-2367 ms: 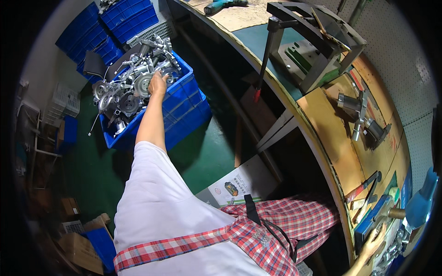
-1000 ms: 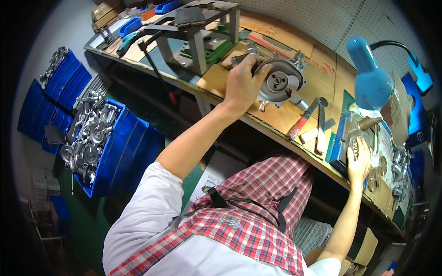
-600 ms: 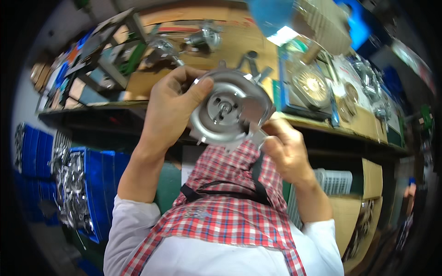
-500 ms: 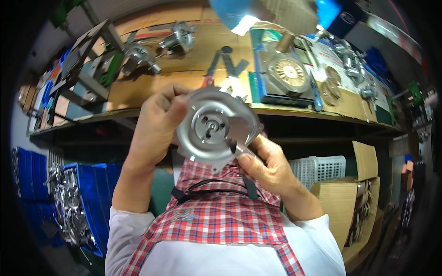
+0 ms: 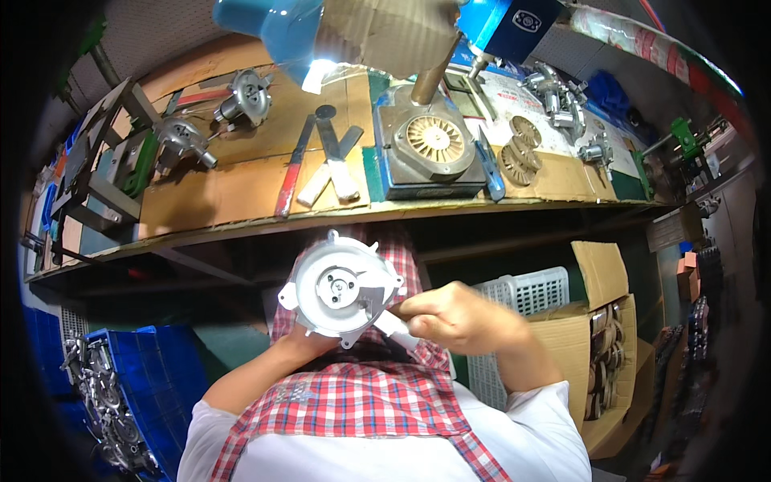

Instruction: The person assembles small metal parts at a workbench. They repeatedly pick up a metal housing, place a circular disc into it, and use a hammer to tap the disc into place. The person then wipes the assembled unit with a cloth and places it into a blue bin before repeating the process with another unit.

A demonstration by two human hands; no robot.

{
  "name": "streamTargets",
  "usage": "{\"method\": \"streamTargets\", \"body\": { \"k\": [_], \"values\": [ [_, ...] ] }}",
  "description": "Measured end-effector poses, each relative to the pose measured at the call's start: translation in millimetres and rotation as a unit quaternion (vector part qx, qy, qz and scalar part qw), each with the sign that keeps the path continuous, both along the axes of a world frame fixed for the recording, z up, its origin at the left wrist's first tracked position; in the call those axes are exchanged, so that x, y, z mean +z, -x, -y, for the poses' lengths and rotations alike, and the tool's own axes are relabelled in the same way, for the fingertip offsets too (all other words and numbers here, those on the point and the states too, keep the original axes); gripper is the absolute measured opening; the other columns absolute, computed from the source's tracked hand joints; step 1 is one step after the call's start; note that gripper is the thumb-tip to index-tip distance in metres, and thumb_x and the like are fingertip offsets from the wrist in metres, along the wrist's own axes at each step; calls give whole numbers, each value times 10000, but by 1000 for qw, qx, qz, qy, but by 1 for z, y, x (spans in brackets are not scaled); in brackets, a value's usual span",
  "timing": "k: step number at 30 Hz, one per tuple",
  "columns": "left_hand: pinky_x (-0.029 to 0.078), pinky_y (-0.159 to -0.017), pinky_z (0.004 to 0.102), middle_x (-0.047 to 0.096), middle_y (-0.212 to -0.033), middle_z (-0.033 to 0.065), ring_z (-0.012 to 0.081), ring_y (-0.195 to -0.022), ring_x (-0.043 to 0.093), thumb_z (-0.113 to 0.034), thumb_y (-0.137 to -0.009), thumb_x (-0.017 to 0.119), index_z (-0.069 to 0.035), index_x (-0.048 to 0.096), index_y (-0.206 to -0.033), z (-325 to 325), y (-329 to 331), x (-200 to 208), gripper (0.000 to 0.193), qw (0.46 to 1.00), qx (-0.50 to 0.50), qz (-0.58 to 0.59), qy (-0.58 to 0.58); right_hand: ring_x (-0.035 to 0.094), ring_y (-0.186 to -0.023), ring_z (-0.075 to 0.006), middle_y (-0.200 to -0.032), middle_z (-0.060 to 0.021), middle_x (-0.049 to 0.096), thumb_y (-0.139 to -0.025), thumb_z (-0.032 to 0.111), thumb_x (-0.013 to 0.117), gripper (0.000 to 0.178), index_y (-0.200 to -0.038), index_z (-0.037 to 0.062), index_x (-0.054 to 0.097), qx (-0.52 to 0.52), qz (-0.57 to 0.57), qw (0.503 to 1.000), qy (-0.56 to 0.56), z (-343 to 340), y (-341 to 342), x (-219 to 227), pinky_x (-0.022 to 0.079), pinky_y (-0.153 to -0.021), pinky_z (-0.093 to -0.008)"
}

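A round, pale grey metal housing (image 5: 321, 317) with several lugs on its rim and a short outlet pipe (image 5: 393, 325) is held over my lap. Its open face is turned up, showing a central hub with small dark holes. My left hand (image 5: 309, 341) supports the housing from underneath; most of its fingers are hidden. Close by the outlet pipe, my right hand (image 5: 462, 317) is closed in a pinch, slightly blurred. Something slim and dark shows at its fingertips, too small to name.
On the bench lie two similar metal housings (image 5: 245, 96), flat hand tools (image 5: 325, 161) and brass-coloured finned discs (image 5: 520, 157). A fixture (image 5: 385, 173) holds another finned disc. Blue bins (image 5: 157, 377) of metal parts stand left; a white basket (image 5: 538, 291) and cardboard box (image 5: 554, 345) stand right.
The housing has come down and left, away from the bench edge, and now faces up. My left hand has shifted from its side to underneath. The view has swung to the right.
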State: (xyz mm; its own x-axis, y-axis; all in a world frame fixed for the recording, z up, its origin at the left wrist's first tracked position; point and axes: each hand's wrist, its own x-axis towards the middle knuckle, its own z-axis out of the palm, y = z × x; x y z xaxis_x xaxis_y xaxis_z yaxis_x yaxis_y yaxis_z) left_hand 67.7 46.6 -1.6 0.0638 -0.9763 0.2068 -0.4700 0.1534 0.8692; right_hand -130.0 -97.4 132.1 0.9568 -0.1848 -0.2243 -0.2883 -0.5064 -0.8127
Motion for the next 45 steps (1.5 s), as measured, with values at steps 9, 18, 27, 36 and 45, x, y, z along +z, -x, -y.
{"method": "streamTargets", "body": {
  "k": [9,18,27,36,45],
  "values": [
    [415,-1070,395,588,-1301,113,247,-1213,558,-136,-792,776,-37,523,-1336,-2,-22,20,608,997,-15,-44,-60,571,-1130,-403,-1198,-239,619,-928,283,602,349,-1100,-9,687,-372,-71,765,521,331,-68,-35,485,-944,-474],
    [435,-1051,389,601,-1282,114,244,-1192,575,-126,-799,773,-34,534,-1324,-10,-43,24,585,994,3,-58,-97,621,-1105,-408,-1150,-231,666,-931,234,476,345,-1094,24,696,-468,-67,763,441,401,-118,-75,490,-945,-479],
    [455,-1032,383,614,-1263,115,241,-1171,591,-115,-806,770,-31,544,-1313,-4,-47,27,562,993,-4,-70,-99,666,-991,-424,-1088,-248,681,-924,290,472,359,-1051,69,725,-411,-46,735,537,438,-101,-90,514,-899,-475],
    [472,-1006,378,636,-1233,115,239,-1138,611,-161,-814,786,-32,576,-1279,22,-38,35,527,992,-12,-103,-70,682,-832,-290,-1012,-184,721,-922,231,563,386,-1291,148,641,-472,86,767,426,366,-35,-35,511,-771,-397],
    [546,-731,403,706,-829,186,357,-814,691,-286,-674,783,-23,697,-929,42,-26,68,377,976,193,-19,-96,469,-638,-64,-813,-17,602,-897,-25,625,357,-1243,54,662,-312,334,838,297,61,19,-21,363,-523,-199]
  ]
}}
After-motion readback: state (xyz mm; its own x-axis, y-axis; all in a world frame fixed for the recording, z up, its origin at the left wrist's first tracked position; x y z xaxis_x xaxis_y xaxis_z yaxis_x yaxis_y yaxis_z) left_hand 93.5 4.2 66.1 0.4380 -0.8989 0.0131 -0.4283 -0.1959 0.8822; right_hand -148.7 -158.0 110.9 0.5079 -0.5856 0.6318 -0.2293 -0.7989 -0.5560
